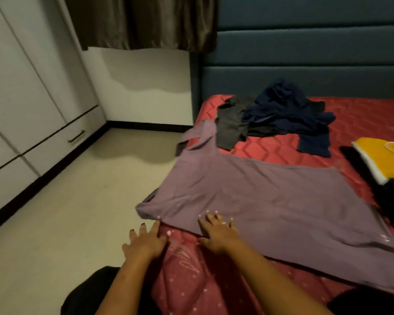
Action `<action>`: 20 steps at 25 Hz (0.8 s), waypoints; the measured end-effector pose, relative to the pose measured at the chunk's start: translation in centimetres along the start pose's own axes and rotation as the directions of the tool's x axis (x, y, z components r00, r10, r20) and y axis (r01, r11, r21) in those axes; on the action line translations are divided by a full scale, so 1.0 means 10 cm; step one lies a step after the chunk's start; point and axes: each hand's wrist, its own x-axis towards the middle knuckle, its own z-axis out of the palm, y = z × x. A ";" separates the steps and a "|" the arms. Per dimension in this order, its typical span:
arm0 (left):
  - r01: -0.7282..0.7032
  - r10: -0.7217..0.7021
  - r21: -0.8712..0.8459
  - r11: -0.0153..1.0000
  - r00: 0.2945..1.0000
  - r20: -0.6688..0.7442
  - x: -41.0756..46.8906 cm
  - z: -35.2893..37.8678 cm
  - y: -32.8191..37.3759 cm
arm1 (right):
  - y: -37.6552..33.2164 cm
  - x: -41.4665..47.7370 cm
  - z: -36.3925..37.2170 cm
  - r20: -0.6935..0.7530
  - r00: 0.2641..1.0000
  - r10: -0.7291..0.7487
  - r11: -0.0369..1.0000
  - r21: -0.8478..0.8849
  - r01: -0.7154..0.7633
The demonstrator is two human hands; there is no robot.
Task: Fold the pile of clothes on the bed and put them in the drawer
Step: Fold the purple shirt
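Head view: the right hand (218, 235) lies flat, fingers spread, on the near hem of a mauve cotton top (259, 201) spread over the red quilted mattress (271, 153) — the left hand (146, 243), also open and holding nothing, touches the hem beside it — a dark crumpled clothes pile (280, 112) lies well beyond both

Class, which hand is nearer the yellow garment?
Right. The right hand lies on the purple shirt, left of the yellow garment; the left hand is farther left still.
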 end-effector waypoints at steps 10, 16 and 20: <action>-0.017 -0.258 -0.849 0.529 0.949 -0.180 0.69 -0.06 0.01 | -0.57 0.86 0.27 -0.212 0.930 -0.301 0.945 -0.197 0.261; -0.090 -0.350 -0.655 0.750 0.787 -0.508 0.68 -0.03 0.08 | -0.67 1.04 0.22 -0.189 0.882 -0.431 0.893 -0.227 0.387; -0.410 0.064 -0.408 0.816 0.766 -0.640 0.52 0.11 0.43 | -0.54 1.06 0.15 -0.135 0.885 -0.447 0.887 -0.197 0.418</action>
